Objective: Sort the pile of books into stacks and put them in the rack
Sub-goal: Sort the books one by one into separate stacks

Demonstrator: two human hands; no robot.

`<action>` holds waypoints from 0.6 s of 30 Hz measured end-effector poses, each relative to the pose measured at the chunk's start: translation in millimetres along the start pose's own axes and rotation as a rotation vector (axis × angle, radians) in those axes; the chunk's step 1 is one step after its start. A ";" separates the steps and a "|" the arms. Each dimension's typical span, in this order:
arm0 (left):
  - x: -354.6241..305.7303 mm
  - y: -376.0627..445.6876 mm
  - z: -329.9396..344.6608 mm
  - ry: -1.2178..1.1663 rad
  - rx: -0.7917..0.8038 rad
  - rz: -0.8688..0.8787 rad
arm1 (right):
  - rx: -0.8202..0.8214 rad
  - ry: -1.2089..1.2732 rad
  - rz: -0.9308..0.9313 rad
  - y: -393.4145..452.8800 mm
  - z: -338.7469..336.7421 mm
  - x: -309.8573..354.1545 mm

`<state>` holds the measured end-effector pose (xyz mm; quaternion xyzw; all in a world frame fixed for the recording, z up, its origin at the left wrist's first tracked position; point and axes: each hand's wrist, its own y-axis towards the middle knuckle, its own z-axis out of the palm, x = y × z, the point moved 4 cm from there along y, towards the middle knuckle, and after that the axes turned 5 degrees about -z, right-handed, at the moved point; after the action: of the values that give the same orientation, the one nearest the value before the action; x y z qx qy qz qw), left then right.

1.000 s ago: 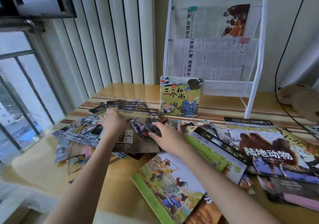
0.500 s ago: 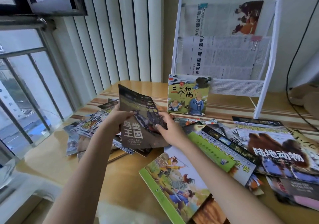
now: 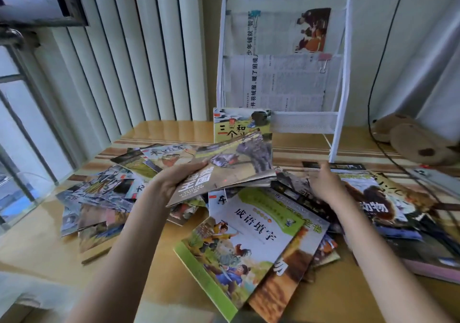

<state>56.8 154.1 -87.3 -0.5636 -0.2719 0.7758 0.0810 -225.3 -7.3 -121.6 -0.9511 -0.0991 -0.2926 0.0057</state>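
The left hand [image 3: 174, 180] clamps a thin bird book [image 3: 224, 170] above the glossy wooden table [image 3: 49, 245]. The right hand [image 3: 323, 185], fingers apart, rests on the scattered books [image 3: 239, 238]. A white rack [image 3: 338, 73] stands against the wall beside vertical blinds [image 3: 139, 48].

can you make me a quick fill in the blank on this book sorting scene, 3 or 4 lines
1. The bird book is held up off the pile by the ____ hand alone.
2. The right hand reaches toward the dark book lying near the foot of the white ____.
3. The small book stands upright in the rack's ____ shelf.
4. The papers in the rack's upper shelves are held with binder ____.

Missing words: left; rack; bottom; clips
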 end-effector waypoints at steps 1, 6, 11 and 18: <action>1.5 4.9 16.9 0.010 0.034 -0.010 | 0.049 -0.053 0.035 1.7 0.9 -17.5; 22.4 35.0 85.7 0.186 0.118 -0.087 | 0.221 -0.366 0.027 -8.7 5.6 -49.1; 40.5 61.5 98.2 0.356 -0.066 0.068 | 0.251 -0.330 0.043 -6.4 6.9 -47.7; 37.8 58.2 93.9 0.258 -0.020 0.217 | -0.128 0.206 -0.036 -2.4 -80.5 -31.1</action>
<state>-32.2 90.5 -128.2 -0.6854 -0.2047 0.6983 0.0256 -295.6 -16.2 -72.3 -0.9124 -0.0960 -0.3946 -0.0504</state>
